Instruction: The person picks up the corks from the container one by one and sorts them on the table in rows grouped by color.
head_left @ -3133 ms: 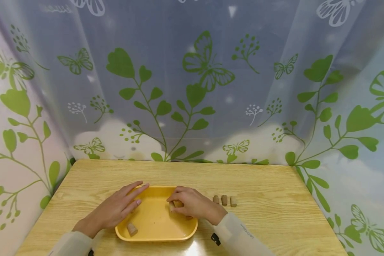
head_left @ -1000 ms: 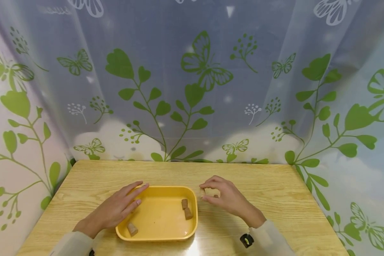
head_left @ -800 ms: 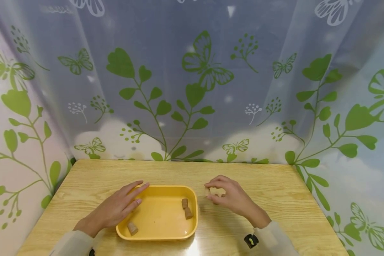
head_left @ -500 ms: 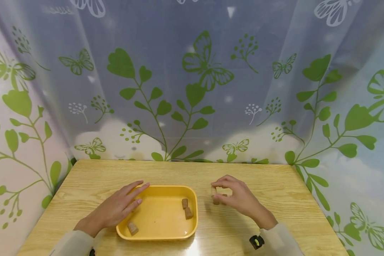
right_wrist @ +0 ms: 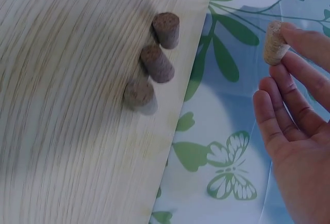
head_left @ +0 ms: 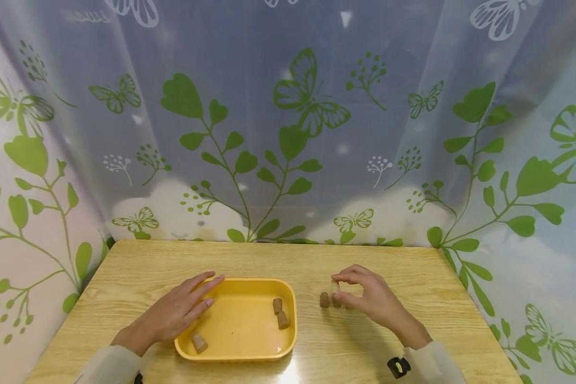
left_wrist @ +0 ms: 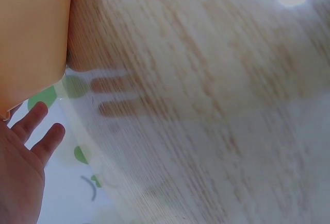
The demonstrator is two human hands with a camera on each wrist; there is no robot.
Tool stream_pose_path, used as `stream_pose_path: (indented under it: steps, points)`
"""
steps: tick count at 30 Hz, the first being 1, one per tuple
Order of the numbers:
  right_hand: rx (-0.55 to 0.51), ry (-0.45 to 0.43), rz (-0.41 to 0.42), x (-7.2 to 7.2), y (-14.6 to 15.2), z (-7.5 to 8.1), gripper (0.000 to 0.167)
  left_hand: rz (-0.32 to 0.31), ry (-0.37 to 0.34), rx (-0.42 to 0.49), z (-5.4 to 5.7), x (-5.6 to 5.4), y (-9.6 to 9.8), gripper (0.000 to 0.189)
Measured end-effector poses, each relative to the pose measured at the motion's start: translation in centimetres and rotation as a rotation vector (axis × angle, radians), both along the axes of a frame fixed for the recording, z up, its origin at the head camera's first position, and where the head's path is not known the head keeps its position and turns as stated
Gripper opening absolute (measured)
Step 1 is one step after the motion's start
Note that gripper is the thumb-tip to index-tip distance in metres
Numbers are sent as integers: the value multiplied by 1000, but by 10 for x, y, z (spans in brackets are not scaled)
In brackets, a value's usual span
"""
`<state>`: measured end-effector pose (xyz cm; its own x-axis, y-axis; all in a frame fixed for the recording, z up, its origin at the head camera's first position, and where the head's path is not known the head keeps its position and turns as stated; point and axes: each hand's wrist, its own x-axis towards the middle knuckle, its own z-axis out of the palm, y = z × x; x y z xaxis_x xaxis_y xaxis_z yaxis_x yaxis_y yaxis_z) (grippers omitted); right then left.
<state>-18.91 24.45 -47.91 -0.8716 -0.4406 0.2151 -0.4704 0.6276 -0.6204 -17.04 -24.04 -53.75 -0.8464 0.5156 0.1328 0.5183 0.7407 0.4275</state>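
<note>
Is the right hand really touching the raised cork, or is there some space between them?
Touching. The right wrist view shows it: the right hand pinches the raised cork, with no gap where they meet.

A yellow rounded-rectangular tray point(head_left: 235, 325) is formed in smooth, glossy plastic. Small tapered brown cork stoppers point(right_wrist: 158, 64) and a pale tan cork stopper point(right_wrist: 275, 42) are marked by matt, granular surfaces. The yellowish tabletop point(head_left: 149, 261) is finished in wood grain with a reflective sheen, and the blue-grey leaf-and-butterfly curtain point(head_left: 249, 106) is made of smooth, cloth-like sheeting with a faint shine.
</note>
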Motion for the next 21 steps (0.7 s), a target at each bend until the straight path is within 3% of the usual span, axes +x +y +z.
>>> stream_pose_path:
  steps: [9,21]
  points:
    - [23,76,-21,1,20,1,37,0,2,2,-1,0,0,54]
    - [46,71,-71,3,42,-6,35,3,-3,10,-1,1,-1,54]
